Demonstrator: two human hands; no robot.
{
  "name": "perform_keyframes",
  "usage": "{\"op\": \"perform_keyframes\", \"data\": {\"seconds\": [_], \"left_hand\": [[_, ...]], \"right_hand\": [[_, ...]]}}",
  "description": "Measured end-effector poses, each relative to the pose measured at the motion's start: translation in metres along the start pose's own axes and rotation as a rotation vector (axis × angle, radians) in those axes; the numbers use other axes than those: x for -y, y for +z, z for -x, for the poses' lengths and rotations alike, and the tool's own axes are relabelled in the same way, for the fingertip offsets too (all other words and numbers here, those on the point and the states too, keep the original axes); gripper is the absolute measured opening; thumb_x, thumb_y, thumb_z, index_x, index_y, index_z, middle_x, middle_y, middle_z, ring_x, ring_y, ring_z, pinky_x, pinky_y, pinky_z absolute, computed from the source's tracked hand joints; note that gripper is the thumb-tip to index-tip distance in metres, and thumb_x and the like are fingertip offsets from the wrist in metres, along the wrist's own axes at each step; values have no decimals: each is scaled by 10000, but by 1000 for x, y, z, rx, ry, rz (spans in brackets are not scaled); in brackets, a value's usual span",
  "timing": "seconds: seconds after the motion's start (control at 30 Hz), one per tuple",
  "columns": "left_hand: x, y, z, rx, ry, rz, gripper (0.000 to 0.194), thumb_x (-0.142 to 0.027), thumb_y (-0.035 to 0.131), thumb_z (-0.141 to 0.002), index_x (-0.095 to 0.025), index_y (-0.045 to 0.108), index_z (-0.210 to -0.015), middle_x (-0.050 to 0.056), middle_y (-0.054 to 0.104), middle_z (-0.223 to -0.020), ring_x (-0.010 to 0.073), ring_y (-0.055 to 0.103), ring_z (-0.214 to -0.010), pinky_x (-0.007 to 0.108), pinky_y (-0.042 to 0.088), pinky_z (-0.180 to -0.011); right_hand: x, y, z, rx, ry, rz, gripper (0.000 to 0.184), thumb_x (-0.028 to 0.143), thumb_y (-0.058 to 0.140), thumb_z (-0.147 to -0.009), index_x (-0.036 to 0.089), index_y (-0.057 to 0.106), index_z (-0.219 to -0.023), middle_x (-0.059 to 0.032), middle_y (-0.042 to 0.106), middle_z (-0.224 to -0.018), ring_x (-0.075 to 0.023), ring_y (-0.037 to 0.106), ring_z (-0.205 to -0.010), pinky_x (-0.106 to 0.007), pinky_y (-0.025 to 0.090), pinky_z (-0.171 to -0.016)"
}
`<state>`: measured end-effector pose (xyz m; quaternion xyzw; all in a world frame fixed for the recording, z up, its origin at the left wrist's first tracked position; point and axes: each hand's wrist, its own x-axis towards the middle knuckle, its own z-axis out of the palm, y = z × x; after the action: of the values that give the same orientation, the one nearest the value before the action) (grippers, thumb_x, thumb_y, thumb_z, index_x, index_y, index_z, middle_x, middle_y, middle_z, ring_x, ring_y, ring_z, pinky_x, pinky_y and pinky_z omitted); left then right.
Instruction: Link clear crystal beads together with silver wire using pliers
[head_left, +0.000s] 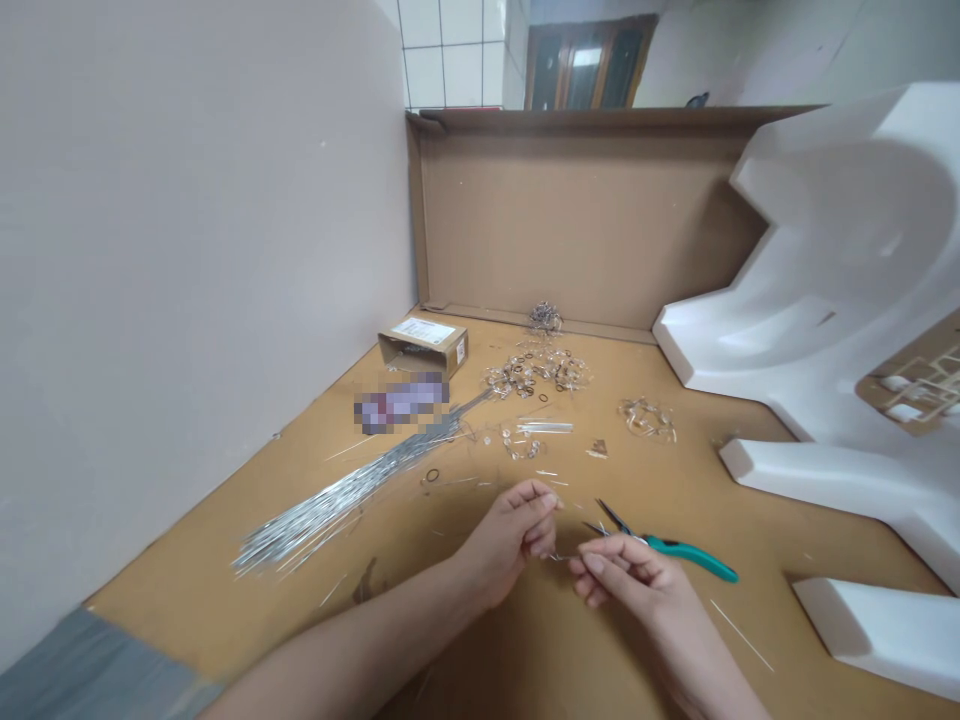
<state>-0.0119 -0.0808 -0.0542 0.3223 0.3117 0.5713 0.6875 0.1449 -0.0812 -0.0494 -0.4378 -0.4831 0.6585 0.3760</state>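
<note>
My left hand is closed in a pinch near the front middle of the table, with its fingertips pressed together. Close by on the right, my right hand also pinches, thumb against fingers. A thin bent piece of wire spans the small gap between the two hands. Its ends are hidden in the fingers. Just beyond my right hand lie needle-nose pliers with teal handles, their dark jaws parted and partly covered by the fingers. Short straight wires rest on the table past my left hand.
A long bundle of silver wires lies at left. Behind are small piles of bent wire pieces with clear beads, a wire cluster and a small cardboard box. White foam packing stands right; a cardboard panel closes the back.
</note>
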Motion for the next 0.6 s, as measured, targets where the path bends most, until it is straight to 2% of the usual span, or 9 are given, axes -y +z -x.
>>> {"op": "perform_keyframes", "data": {"seconds": [0.13,0.23,0.3,0.4,0.5,0.6], "left_hand": [[-6,-2,0,68,14,-32,142,-270,586,-759,-136,559,-724,-113,273,-403,29,223,-377,233,365,-565],[-9,-5,-1,133,-83,14,128,-250,573,-753,-125,592,-739,-116,269,-394,25,197,-360,247,391,-575],[-11,-7,-3,167,-151,-9,136,-239,556,-748,-112,606,-751,-76,405,-414,25,228,-349,220,368,-521],[-13,-7,-3,213,-193,-102,149,-220,543,-734,-96,620,-763,43,628,-592,21,265,-339,202,336,-481],[-16,-4,0,261,-217,-161,171,-238,541,-744,-97,631,-778,83,677,-700,19,275,-348,210,362,-529],[-19,-3,5,325,-267,-190,229,-289,498,-796,-118,635,-864,99,684,-826,7,200,-335,213,357,-515]], "right_hand": [[9,-2,5,-25,3,0,249,391,706,-626,162,650,-703,-55,681,-661,-133,572,-562,-253,423,-569],[14,-2,9,-12,0,9,250,401,692,-636,166,636,-697,-42,663,-647,-133,555,-567,-257,404,-579],[16,-3,10,1,-4,35,248,407,681,-643,169,625,-684,-29,646,-631,-133,542,-562,-259,392,-579],[17,-5,10,22,-12,85,233,401,659,-666,173,611,-672,-9,620,-604,-126,520,-560,-252,375,-583],[18,-8,8,61,-23,119,234,401,637,-688,173,597,-658,9,585,-574,-118,497,-553,-244,356,-578],[21,-10,8,96,-16,146,247,415,623,-694,173,589,-657,18,559,-546,-116,476,-534,-246,347,-570]]}}
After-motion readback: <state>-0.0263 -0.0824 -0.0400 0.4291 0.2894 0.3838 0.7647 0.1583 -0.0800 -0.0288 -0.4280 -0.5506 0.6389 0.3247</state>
